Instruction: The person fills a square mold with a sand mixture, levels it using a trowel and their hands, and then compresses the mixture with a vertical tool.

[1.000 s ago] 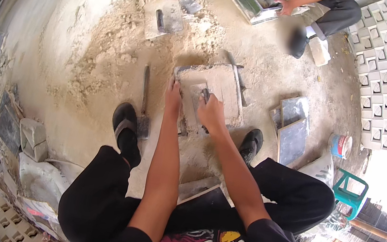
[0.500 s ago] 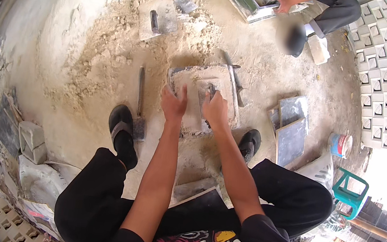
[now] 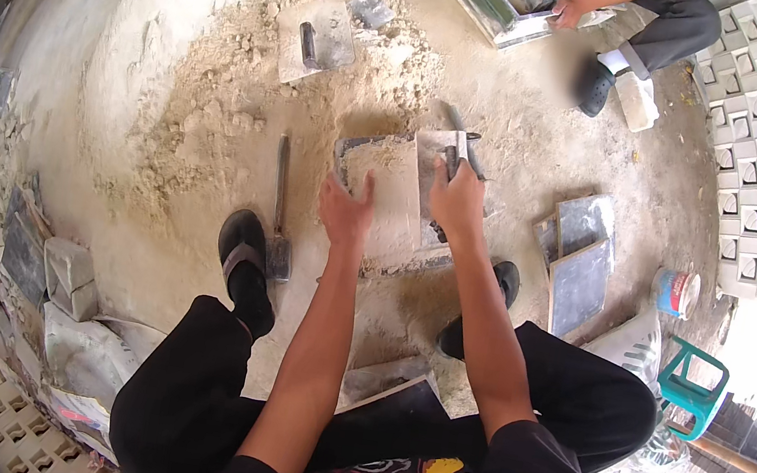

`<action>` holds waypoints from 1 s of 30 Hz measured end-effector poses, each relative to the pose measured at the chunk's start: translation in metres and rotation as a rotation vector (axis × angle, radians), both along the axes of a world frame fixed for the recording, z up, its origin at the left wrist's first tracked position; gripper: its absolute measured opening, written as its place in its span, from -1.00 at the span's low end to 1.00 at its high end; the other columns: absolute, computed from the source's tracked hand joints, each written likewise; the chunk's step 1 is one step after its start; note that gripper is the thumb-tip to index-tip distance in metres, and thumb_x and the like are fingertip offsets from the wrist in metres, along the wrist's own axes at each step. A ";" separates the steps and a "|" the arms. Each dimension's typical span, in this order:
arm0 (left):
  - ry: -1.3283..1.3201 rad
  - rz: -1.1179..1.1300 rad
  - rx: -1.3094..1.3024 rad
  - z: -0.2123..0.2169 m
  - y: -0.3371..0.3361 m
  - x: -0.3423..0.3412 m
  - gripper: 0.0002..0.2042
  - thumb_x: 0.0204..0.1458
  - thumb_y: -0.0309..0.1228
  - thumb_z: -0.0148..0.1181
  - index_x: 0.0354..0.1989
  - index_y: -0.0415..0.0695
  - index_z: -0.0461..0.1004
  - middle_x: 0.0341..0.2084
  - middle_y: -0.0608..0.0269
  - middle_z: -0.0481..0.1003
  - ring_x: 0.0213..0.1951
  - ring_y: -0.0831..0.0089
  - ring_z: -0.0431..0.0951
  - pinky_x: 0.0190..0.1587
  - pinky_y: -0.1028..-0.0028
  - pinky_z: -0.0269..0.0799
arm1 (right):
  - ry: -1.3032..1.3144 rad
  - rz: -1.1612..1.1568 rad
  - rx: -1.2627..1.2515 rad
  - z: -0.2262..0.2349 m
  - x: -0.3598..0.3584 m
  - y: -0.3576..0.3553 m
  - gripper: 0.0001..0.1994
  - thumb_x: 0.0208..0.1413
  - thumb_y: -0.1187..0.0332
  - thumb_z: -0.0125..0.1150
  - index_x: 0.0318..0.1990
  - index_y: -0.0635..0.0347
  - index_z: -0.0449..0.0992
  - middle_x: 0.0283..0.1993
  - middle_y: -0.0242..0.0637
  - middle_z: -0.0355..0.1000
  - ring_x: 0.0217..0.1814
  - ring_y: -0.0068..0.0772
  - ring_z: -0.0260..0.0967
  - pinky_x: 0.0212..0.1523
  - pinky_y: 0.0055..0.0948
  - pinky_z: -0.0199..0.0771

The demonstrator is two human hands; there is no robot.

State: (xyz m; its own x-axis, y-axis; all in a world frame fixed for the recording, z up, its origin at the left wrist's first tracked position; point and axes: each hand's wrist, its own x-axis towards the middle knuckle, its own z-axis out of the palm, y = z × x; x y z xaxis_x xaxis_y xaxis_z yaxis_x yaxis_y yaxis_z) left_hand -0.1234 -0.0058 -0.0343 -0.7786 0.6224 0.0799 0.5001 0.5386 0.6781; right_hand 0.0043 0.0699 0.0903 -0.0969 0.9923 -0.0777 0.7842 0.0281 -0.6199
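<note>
The right hand (image 3: 458, 202) grips a flat float (image 3: 426, 171) by its handle (image 3: 451, 161), while the left hand (image 3: 345, 210) is loosely spread, the powder-filled mould (image 3: 414, 265) lying beneath both hands.

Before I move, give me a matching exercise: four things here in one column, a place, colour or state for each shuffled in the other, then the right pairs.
1. Left hand
2. Stool
3. Right hand
4. Far float

A. Gripping the near float
B. Lying on crumbly pale material
C. Over the left side of the mould
D. Green

Pairs: 1-C; 2-D; 3-A; 4-B
</note>
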 end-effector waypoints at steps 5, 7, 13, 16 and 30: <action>-0.026 -0.062 -0.045 0.010 0.005 0.008 -0.32 0.10 0.14 0.06 -0.03 -0.39 0.35 -0.13 -0.24 0.44 -0.03 -0.14 0.44 0.03 0.07 0.33 | -0.123 -0.001 -0.057 -0.042 0.011 0.007 -0.59 0.21 0.15 0.02 -0.21 0.48 0.44 -0.31 0.37 0.45 -0.17 0.39 0.43 -0.10 0.10 0.42; -0.109 0.010 0.040 -0.018 0.001 -0.001 -0.39 0.19 0.07 -0.06 -0.03 -0.39 0.36 -0.13 -0.26 0.45 -0.03 -0.15 0.44 0.03 0.09 0.34 | -0.105 0.034 -0.066 -0.021 -0.004 0.005 -0.59 0.21 0.15 0.02 -0.22 0.49 0.44 -0.31 0.36 0.45 -0.16 0.39 0.43 -0.10 0.10 0.42; -0.570 0.013 0.197 -0.026 -0.001 -0.003 -0.49 0.32 -0.08 -0.32 0.06 -0.31 0.37 -0.07 -0.21 0.47 -0.03 0.06 0.49 0.05 0.17 0.32 | -0.038 0.055 -0.080 -0.058 -0.035 -0.005 -0.59 0.24 0.15 0.00 -0.22 0.47 0.40 -0.32 0.35 0.45 -0.19 0.39 0.43 -0.17 0.12 0.43; -0.767 0.056 0.387 -0.028 0.001 -0.006 -0.42 0.33 -0.01 -0.40 0.12 -0.28 0.36 -0.04 -0.09 0.48 -0.01 0.17 0.49 0.09 0.21 0.30 | 0.000 0.065 -0.136 -0.029 -0.046 -0.014 -0.60 0.24 0.15 0.01 -0.21 0.46 0.41 -0.33 0.37 0.45 -0.21 0.42 0.42 -0.16 0.13 0.43; -1.428 0.141 0.662 -0.052 -0.014 -0.019 -0.20 0.27 0.18 -0.65 0.19 -0.30 0.31 0.15 0.02 0.38 0.18 0.19 0.35 0.28 0.27 0.12 | -0.023 0.061 -0.189 -0.027 -0.027 -0.087 -0.62 0.23 0.15 0.02 -0.23 0.41 0.40 -0.37 0.33 0.45 -0.27 0.41 0.42 -0.21 0.16 0.42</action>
State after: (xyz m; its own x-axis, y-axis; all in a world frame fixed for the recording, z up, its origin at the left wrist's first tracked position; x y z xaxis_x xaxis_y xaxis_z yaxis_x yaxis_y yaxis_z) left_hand -0.1428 -0.0199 -0.0866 -0.4933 0.6953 -0.5227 -0.7570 -0.0470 0.6518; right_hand -0.0222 -0.0167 0.0636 -0.1528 0.9520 -0.2652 0.7986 -0.0391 -0.6006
